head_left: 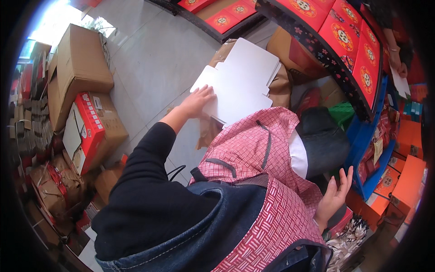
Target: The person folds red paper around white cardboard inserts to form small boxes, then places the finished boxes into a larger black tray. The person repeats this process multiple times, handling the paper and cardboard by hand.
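A stack of white die-cut card sheets point(240, 81) lies in front of my knees, its edges unevenly lined up. Brown wrapping paper point(281, 86) shows under and beside it. My left hand point(198, 102) rests with its fingers stretched out on the left edge of the white sheets; the thumb is mostly hidden. Off to the right, beside my red patterned apron point(253, 140), my right hand point(334, 197) is held in the air with its fingers apart and nothing in it. Below that hand are cream-coloured shredded strips point(349, 240).
Red boxes in a dark patterned tray point(344, 41) stand at the upper right. A blue crate point(369, 158) and orange boxes point(408, 181) are on the right. Cardboard boxes point(86, 68) line the left. Another person's hand point(398, 65) holds a white piece at the far right.
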A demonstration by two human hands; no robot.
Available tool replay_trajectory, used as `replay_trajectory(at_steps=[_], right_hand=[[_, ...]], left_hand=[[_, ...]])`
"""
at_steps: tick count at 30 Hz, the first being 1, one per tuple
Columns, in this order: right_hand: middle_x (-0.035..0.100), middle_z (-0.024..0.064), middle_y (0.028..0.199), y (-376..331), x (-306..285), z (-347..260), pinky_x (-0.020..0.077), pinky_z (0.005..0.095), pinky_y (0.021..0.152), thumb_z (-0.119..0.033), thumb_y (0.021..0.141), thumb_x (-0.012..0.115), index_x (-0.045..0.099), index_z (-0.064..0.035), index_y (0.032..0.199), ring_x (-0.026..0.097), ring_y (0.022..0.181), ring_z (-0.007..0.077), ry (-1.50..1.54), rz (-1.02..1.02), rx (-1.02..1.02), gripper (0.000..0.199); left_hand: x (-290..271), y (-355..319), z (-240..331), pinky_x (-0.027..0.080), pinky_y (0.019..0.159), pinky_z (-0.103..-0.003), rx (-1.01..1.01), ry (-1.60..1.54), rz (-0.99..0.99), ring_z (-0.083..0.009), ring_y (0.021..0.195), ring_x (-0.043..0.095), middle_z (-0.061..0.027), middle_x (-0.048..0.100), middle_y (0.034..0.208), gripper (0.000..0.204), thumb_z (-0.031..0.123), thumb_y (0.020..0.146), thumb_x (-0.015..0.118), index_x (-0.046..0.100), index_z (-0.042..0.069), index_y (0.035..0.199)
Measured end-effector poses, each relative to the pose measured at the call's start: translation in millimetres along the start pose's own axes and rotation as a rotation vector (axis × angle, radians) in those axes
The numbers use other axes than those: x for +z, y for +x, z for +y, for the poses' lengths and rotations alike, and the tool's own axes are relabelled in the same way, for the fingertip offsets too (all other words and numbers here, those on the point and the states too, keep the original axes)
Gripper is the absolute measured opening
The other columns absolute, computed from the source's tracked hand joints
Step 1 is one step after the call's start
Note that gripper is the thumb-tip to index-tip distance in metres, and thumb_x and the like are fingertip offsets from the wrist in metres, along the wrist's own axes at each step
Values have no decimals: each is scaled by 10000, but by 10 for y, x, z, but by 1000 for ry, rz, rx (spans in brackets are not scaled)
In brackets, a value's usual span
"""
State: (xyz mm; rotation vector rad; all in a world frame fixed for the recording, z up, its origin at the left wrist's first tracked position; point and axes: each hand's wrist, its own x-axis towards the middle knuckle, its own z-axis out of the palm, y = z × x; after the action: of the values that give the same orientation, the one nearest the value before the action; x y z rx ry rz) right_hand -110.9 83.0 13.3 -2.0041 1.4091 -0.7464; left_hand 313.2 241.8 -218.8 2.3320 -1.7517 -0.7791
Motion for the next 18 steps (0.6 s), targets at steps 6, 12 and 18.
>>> replay_trajectory(at_steps=[6, 12, 18], right_hand=[[325, 141, 1496, -45, 46, -58, 455, 339, 971, -91, 948, 498, 506, 58, 1260, 467, 1251, 253, 10, -74, -23, 346], [329, 161, 1491, -161, 54, -45, 465, 327, 952, -79, 944, 497, 517, 53, 1245, 479, 1236, 253, 0, -96, -14, 330], [336, 154, 1487, -233, 99, -39, 461, 324, 947, -30, 920, 507, 526, 44, 1236, 488, 1217, 244, 8, -130, 42, 325]], left_hand=[[192, 63, 304, 242, 1142, -471, 115, 127, 22, -353, 1422, 231, -183, 322, 1492, 896, 381, 623, 831, 440, 120, 1386], [69, 291, 453, 289, 1119, -474, 243, 185, -143, -360, 1404, 271, -192, 352, 1477, 773, 373, 672, 810, 510, 114, 1336], [173, 365, 541, 420, 1010, -463, 449, 397, -181, -409, 1305, 384, -215, 433, 1389, 640, 347, 777, 709, 509, 73, 1320]])
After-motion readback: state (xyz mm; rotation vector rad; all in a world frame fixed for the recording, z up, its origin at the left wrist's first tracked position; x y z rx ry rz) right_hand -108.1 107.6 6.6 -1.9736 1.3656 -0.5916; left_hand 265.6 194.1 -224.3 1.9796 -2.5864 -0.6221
